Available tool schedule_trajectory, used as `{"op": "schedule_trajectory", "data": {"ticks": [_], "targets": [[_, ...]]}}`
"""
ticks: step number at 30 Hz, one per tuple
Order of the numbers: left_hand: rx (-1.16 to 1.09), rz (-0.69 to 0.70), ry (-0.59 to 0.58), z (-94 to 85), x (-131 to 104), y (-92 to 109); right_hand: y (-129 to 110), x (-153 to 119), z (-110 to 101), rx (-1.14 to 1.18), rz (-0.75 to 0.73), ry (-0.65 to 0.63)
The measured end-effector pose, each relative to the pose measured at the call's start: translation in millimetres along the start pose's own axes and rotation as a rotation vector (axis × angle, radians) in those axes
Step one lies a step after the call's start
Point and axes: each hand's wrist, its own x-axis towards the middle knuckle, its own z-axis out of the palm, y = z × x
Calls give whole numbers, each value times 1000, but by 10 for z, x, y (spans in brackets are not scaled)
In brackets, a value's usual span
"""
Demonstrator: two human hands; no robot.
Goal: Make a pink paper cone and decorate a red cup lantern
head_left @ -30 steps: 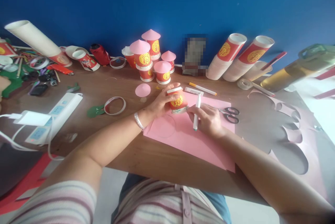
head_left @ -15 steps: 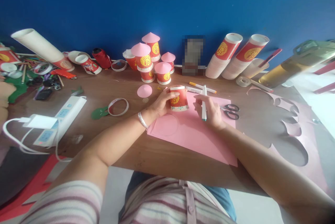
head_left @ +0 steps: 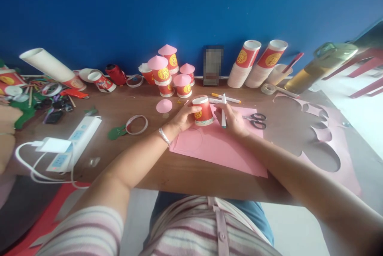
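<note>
My left hand (head_left: 184,117) is closed round an upside-down red paper cup (head_left: 206,112), which has a gold emblem and green marks along its white lower rim. A white marker (head_left: 224,112) stands nearly upright in my right hand (head_left: 235,120), just right of the cup. Below both hands lie pink paper sheets (head_left: 221,148), one with a circle drawn on it. Black-handled scissors (head_left: 257,121) rest at the sheets' right edge. Behind the cup are an orange-ended marker (head_left: 226,98) and another white one, partly hidden.
Red cups with pink cone roofs (head_left: 163,69) stand at the back, beside a loose pink cone (head_left: 164,106). Cup stacks (head_left: 239,72), a tape roll (head_left: 268,89) and a jug (head_left: 321,66) are back right. Cut pink paper (head_left: 326,148) lies right, a power strip (head_left: 74,140) left.
My right hand has brought the marker closer to the cup, and the cup has turned so its emblem faces further left. The whole view has shifted slightly.
</note>
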Motion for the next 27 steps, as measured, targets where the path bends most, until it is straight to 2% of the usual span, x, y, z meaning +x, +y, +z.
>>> {"op": "schedule_trajectory", "data": {"ticks": [7,12,17,20,24,27], "targets": [[-61,-2,-41,-25,8,0,22,-8,50,-38,-11,73],[-15,33,-58,-1,-3,21,7,-24,17,-46,-92,95],[19,-3,41,34,-23,50,-36,-13,-147,-48,-119,109],[53,-4,59,61,-33,58,-65,-10,-211,-58,-137,133],[104,6,48,101,-54,60,-68,-14,-187,-17,-168,171],[123,5,41,105,-58,56,-42,-19,-137,-12,-123,204]]}}
